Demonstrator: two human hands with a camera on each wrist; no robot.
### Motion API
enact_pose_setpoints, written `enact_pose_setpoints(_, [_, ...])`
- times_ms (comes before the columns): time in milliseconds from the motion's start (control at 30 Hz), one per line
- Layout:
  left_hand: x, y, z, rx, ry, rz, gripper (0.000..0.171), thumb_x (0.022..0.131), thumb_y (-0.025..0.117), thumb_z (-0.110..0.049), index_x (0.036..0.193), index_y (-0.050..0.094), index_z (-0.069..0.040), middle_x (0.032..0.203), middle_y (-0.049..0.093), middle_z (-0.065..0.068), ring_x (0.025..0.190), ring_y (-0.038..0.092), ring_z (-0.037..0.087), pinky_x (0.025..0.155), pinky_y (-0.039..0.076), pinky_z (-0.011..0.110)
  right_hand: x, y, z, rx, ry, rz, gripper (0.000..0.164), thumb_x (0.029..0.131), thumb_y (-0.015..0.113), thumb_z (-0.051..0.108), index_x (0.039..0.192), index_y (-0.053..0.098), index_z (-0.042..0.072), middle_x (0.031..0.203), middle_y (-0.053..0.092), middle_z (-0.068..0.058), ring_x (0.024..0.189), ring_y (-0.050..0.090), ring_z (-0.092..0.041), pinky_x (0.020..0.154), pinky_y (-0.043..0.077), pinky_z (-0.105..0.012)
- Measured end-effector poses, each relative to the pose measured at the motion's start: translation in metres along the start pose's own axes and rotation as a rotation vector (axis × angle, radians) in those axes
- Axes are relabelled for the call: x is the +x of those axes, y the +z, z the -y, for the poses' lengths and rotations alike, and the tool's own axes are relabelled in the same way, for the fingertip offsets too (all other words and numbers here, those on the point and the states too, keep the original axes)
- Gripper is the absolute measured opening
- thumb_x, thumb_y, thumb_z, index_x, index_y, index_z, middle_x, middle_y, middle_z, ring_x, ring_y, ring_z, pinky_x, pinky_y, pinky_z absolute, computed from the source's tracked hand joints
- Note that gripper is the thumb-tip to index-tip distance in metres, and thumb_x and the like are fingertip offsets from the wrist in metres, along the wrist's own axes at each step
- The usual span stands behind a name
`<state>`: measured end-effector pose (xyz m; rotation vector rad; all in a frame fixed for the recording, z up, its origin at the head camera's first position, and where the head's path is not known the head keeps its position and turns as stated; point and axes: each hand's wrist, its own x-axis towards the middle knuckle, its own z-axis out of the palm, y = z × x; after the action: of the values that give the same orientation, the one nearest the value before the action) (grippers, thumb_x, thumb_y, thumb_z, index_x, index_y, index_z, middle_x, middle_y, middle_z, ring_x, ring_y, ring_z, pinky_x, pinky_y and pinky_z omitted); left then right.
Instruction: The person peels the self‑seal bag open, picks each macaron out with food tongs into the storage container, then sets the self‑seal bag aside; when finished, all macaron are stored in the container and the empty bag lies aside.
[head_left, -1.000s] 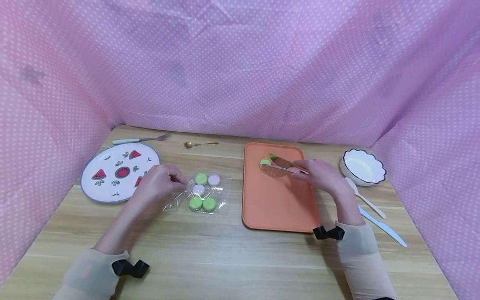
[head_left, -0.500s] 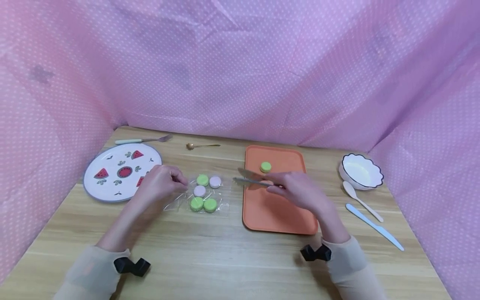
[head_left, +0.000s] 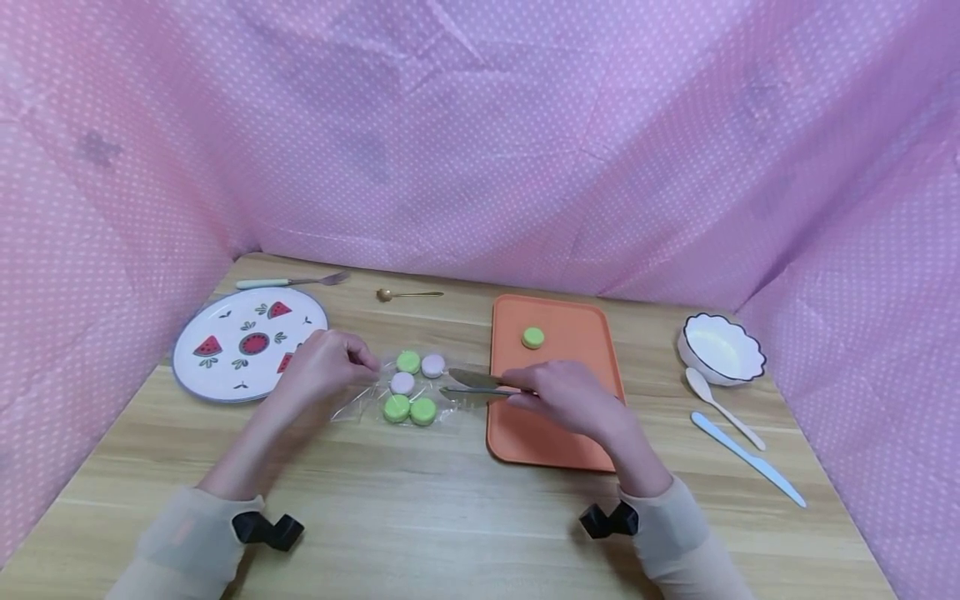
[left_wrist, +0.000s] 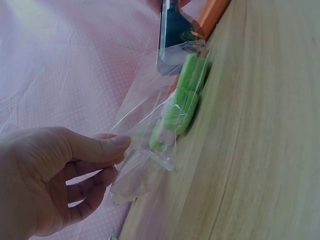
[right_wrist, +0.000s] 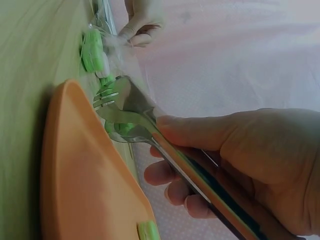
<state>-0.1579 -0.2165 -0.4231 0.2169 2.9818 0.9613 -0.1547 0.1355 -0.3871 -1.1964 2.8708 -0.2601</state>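
My left hand (head_left: 322, 365) pinches the mouth edge of a clear plastic bag (left_wrist: 142, 112) between thumb and fingers. Several toy macarons lie in the bag, among them a green macaron (head_left: 423, 411) and a lilac macaron (head_left: 432, 366). My right hand (head_left: 566, 396) grips metal serving tongs (right_wrist: 131, 116), one arm fork-ended and the other flat. The tongs are spread, their tips at the bag's right side; whether they are inside it I cannot tell. One green macaron (head_left: 533, 337) sits on the orange tray (head_left: 551, 446), beneath and beyond my right hand.
An oval plate (head_left: 225, 325) with watermelon prints lies at the left, a fork (head_left: 292, 282) behind it. A small gold spoon (head_left: 408, 293) is at the back. On the right are a white scalloped bowl (head_left: 722, 350), a pale spoon (head_left: 723, 408) and a blue knife (head_left: 748, 458).
My right hand has carried the tongs left and nearer, from the macaron on the tray to the bag. That macaron is left standing on the tray. My left hand keeps its hold.
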Motion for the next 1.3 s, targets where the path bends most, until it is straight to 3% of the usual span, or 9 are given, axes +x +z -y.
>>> enact_pose_setpoints(167, [0.000,0.001,0.000,0.010,0.006,-0.005,0.011,0.067,0.079,-0.024,0.067,0.071,-0.032,0.068,0.069,-0.014,0.067,0.058,0.008,0.064,0.043,0.027,0.008,0.002,0.005,0.007,0.001,0.010,0.007,0.092,0.058,0.035,0.098,0.061,0.033,0.081,0.058,0.023,0.058,0.045,0.000,0.057,0.039,-0.022])
enact_pose_setpoints(433, [0.000,0.001,-0.005,0.007,0.005,0.003,0.011,0.068,0.080,-0.026,0.068,0.071,-0.031,0.068,0.069,-0.014,0.067,0.059,0.008,0.063,0.042,0.027,0.022,0.003,0.010,-0.039,0.043,-0.011,0.003,0.091,0.058,0.033,0.088,0.058,0.033,0.061,0.047,0.015,0.053,0.036,-0.003,0.048,0.032,-0.024])
enact_pose_setpoints(767, [0.000,0.000,-0.007,0.012,0.015,-0.005,0.011,0.068,0.081,-0.024,0.068,0.071,-0.029,0.068,0.069,-0.013,0.068,0.059,0.007,0.065,0.043,0.027,0.032,0.007,0.010,-0.068,0.100,-0.002,0.014,0.091,0.057,0.036,0.080,0.053,0.029,0.061,0.046,0.013,0.056,0.040,-0.007,0.049,0.033,-0.026])
enact_pose_setpoints(967, [0.001,0.001,-0.006,0.026,0.020,-0.009,0.012,0.069,0.080,-0.024,0.068,0.070,-0.031,0.069,0.069,-0.014,0.069,0.060,0.008,0.065,0.043,0.027,0.035,0.007,0.010,-0.086,0.092,-0.011,0.020,0.090,0.056,0.032,0.073,0.048,0.026,0.056,0.037,0.012,0.054,0.034,-0.006,0.046,0.028,-0.025])
enact_pose_setpoints(1300, [0.001,0.001,-0.006,0.016,0.015,-0.001,0.011,0.069,0.080,-0.024,0.069,0.071,-0.030,0.070,0.069,-0.014,0.069,0.060,0.007,0.066,0.043,0.027,0.037,0.010,0.009,-0.087,0.095,0.001,0.021,0.091,0.054,0.033,0.073,0.047,0.025,0.057,0.037,0.012,0.053,0.033,-0.006,0.046,0.026,-0.024])
